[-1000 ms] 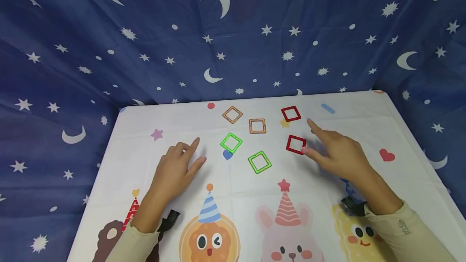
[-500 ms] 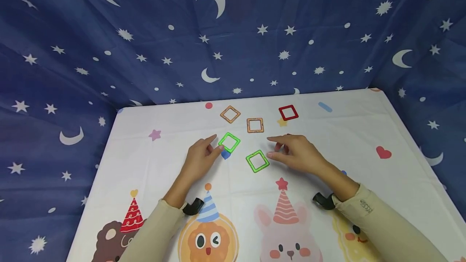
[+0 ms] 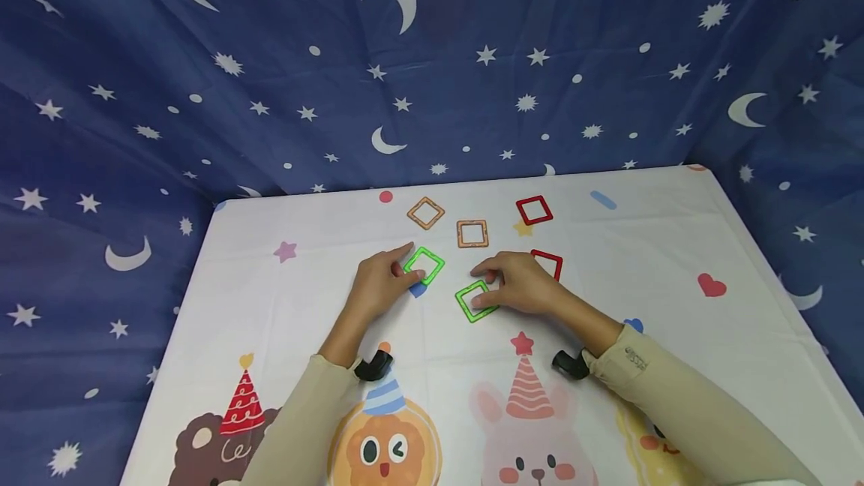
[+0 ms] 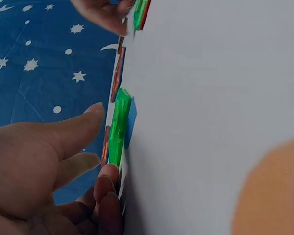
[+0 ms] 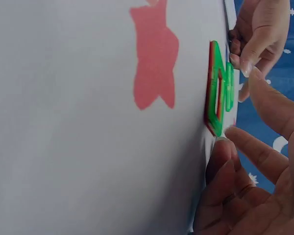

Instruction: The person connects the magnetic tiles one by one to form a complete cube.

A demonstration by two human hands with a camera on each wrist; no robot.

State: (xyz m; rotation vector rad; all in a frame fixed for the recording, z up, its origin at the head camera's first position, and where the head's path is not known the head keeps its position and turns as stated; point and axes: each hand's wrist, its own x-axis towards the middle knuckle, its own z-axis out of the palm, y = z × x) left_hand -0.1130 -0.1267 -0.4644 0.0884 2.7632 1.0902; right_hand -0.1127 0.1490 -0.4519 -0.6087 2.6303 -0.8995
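My left hand is at the left green square frame, its thumb over the near corner and its fingers at the far left side. In the left wrist view the thumb stands apart from that frame, while a curled fingertip lies at its near end. Over the right green square frame reaches my right hand, with the thumb across it. Seen from the right wrist, fingertips are at this frame's edge and the thumb is lifted away. A red strip shows along its underside.
Behind the right hand lies a partly hidden red square frame. Farther back are another red frame and two orange square frames. A white printed cloth covers the table, and a blue starry curtain hangs behind.
My left hand has moved right and forward to the left green frame. My right hand has come left, from beside the red frames to the right green frame. The frames lie as before.
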